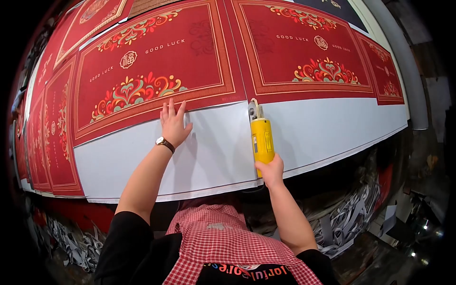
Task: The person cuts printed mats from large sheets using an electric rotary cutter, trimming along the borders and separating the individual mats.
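Note:
My right hand (271, 170) is wrapped round the lower end of a yellow electric cutter (261, 137). The cutter's metal head lies at the seam between two printed red mats, one on the left (171, 66) and one on the right (304, 52). Both carry gold borders, floral patterns and "GOOD LUCK" lettering. My left hand (175, 124) rests flat with fingers spread, its fingertips on the left mat's lower border and its palm over a white sheet (211, 152). A watch (161, 141) is on the left wrist. The cutter head hides the spot beneath it.
More red printed mats lie at the left (59, 128) and far right (384, 71). A dark piece (332, 9) shows at the top. Along the right edge runs a grey roll (403, 61). Heaps of grey cut strips (349, 221) lie below the table's front edge.

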A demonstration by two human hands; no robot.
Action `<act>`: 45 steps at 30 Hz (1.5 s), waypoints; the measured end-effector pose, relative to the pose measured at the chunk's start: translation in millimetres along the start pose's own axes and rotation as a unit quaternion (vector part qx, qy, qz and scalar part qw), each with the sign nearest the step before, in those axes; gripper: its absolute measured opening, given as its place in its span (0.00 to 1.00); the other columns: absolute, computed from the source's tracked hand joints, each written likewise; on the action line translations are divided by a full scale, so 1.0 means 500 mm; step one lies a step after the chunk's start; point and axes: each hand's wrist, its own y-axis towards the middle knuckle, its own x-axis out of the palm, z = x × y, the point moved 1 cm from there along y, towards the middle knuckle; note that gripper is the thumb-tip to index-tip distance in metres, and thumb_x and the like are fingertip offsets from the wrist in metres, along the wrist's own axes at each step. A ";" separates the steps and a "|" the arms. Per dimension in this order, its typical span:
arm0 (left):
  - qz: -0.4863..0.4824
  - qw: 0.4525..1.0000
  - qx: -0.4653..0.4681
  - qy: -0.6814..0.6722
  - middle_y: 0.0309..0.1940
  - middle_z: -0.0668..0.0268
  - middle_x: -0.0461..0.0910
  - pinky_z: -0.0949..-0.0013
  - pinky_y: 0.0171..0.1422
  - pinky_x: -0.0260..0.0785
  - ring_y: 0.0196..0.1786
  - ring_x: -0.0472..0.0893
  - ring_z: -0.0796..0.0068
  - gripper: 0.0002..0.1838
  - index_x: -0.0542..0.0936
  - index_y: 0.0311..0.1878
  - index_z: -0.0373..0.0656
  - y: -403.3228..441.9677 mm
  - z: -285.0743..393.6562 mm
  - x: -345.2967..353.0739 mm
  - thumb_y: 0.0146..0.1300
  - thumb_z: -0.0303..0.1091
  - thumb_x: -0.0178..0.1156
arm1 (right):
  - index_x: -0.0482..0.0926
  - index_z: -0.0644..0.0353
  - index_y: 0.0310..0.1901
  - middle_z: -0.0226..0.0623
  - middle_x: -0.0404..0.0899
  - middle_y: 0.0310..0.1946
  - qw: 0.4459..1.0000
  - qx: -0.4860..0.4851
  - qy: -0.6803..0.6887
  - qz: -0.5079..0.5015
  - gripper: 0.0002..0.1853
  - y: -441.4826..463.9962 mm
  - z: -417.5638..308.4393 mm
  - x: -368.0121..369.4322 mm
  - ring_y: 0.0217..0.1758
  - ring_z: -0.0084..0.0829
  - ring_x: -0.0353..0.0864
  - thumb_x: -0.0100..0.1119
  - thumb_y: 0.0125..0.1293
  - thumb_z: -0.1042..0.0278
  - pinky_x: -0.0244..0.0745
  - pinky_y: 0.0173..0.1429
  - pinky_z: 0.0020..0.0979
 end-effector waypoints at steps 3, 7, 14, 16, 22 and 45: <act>0.006 1.000 -0.006 -0.011 0.71 0.46 0.48 0.45 0.72 0.43 0.71 0.48 0.40 0.39 0.62 0.68 0.53 0.027 0.007 -0.001 0.51 0.41 0.63 | 0.74 0.68 0.42 0.44 0.81 0.34 1.000 0.023 0.014 -0.009 0.24 0.022 -0.031 0.010 0.37 0.38 0.81 0.66 0.40 0.68 0.75 0.44 0.34; 0.034 0.999 -0.005 -0.014 0.71 0.46 0.48 0.45 0.71 0.44 0.71 0.48 0.40 0.39 0.62 0.68 0.52 0.064 0.002 0.004 0.51 0.41 0.64 | 0.74 0.68 0.42 0.43 0.80 0.34 1.000 0.016 0.006 -0.005 0.24 0.063 -0.047 0.023 0.37 0.37 0.81 0.65 0.40 0.69 0.75 0.43 0.34; 0.044 0.997 -0.065 0.006 0.70 0.47 0.51 0.42 0.72 0.41 0.71 0.48 0.41 0.33 0.63 0.67 0.51 0.138 0.004 0.027 0.58 0.44 0.58 | 0.74 0.68 0.42 0.43 0.80 0.34 1.000 0.001 0.015 -0.013 0.24 0.136 -0.095 0.045 0.37 0.36 0.81 0.65 0.40 0.69 0.75 0.44 0.34; 0.070 0.993 -0.098 0.009 0.70 0.48 0.50 0.41 0.72 0.38 0.72 0.47 0.42 0.32 0.63 0.68 0.52 0.157 0.002 0.040 0.60 0.46 0.57 | 0.74 0.68 0.42 0.43 0.80 0.34 1.000 0.000 0.018 -0.016 0.23 0.157 -0.115 0.053 0.37 0.36 0.81 0.65 0.40 0.69 0.75 0.44 0.34; 0.132 0.971 -0.194 0.038 0.72 0.51 0.47 0.39 0.72 0.35 0.73 0.44 0.45 0.31 0.60 0.69 0.54 0.196 0.009 0.058 0.65 0.51 0.50 | 0.74 0.68 0.41 0.43 0.80 0.34 0.999 -0.021 0.014 -0.026 0.23 0.232 -0.151 0.074 0.37 0.36 0.81 0.65 0.40 0.69 0.75 0.45 0.33; 0.154 0.957 -0.232 0.086 0.72 0.54 0.50 0.43 0.73 0.33 0.73 0.48 0.49 0.33 0.62 0.68 0.51 0.196 0.037 0.061 0.59 0.48 0.52 | 0.76 0.68 0.37 0.38 0.80 0.30 0.989 -0.059 0.117 -0.066 0.19 0.530 -0.361 0.187 0.32 0.30 0.80 0.64 0.38 0.76 0.75 0.37 0.31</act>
